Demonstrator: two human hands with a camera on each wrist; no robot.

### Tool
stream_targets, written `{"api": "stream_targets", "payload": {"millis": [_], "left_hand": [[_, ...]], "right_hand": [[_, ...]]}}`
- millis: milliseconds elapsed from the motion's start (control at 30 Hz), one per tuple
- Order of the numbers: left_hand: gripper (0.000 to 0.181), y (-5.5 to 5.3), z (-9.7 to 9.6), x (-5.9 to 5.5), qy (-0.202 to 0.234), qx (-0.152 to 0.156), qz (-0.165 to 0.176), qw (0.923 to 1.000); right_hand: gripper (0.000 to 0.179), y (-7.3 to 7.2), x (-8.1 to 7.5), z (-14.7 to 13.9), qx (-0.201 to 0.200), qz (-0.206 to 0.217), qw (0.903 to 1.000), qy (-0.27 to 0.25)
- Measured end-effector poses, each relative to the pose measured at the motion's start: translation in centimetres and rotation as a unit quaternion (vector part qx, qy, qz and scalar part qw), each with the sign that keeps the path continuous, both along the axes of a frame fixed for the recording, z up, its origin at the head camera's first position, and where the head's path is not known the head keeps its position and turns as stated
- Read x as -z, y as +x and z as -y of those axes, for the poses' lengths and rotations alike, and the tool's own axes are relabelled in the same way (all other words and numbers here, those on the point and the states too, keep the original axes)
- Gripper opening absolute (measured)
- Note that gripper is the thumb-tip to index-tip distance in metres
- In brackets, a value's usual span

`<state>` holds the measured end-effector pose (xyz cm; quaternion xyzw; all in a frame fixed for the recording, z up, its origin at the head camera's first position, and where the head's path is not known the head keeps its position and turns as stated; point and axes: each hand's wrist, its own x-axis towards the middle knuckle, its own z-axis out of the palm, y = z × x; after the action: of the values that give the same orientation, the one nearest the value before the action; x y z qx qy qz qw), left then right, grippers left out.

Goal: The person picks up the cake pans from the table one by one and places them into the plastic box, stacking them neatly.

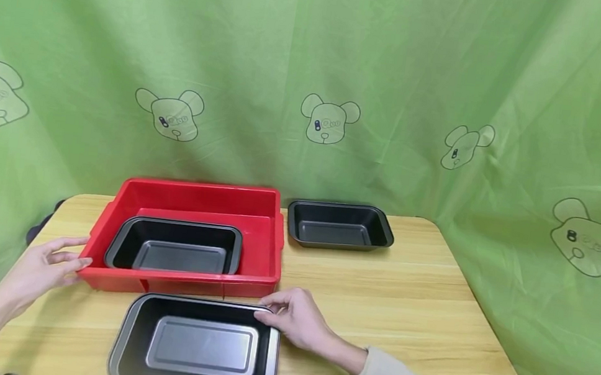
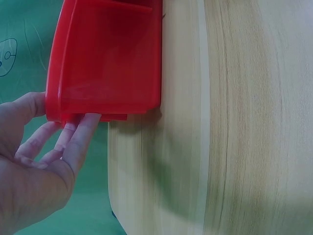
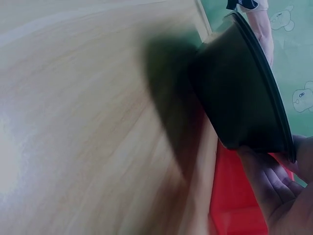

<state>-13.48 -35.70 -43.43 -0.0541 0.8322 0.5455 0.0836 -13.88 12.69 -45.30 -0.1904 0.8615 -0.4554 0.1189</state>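
Note:
A dark grey loaf pan (image 1: 202, 347) is at the front of the table, before a red plastic bin (image 1: 184, 286). My right hand (image 1: 298, 322) pinches its far right corner, thumb at the rim and fingers against the outer wall (image 3: 234, 93). The pan's shadow lies beside it in the right wrist view, and it looks lifted off the wood. My left hand (image 1: 40, 268) grips the bin's left end, thumb at the rim and fingers below it (image 2: 80, 137). Inside the bin, toward its left, sits another loaf pan (image 1: 179, 257).
A third dark loaf pan (image 1: 338, 245) stands at the back of the wooden table (image 1: 403, 313), right of the bin. Green curtain (image 1: 392, 174) with printed animal heads hangs behind and along both sides.

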Motion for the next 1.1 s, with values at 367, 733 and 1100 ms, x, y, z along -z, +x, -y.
{"api": "stream_targets", "payload": {"millis": [367, 733, 1100], "left_hand": [[0.052, 0.1, 0.2, 0.1, -0.01, -0.001, 0.004, 0.9999], [0.049, 0.0, -0.1, 0.2, 0.002, -0.004, 0.006, 1.0], [0.041, 0.0, 0.2, 0.4, 0.026, -0.002, -0.004, 0.9996]], "right_hand": [[0.011, -0.5, -2.0, -0.1, -0.022, -0.016, 0.9996, 0.001], [0.016, -1.3, -5.6, -0.5, -0.022, -0.025, 0.9994, -0.012], [0.016, -2.4, -8.8, -0.6, -0.031, -0.067, 0.9968, -0.03]]}}
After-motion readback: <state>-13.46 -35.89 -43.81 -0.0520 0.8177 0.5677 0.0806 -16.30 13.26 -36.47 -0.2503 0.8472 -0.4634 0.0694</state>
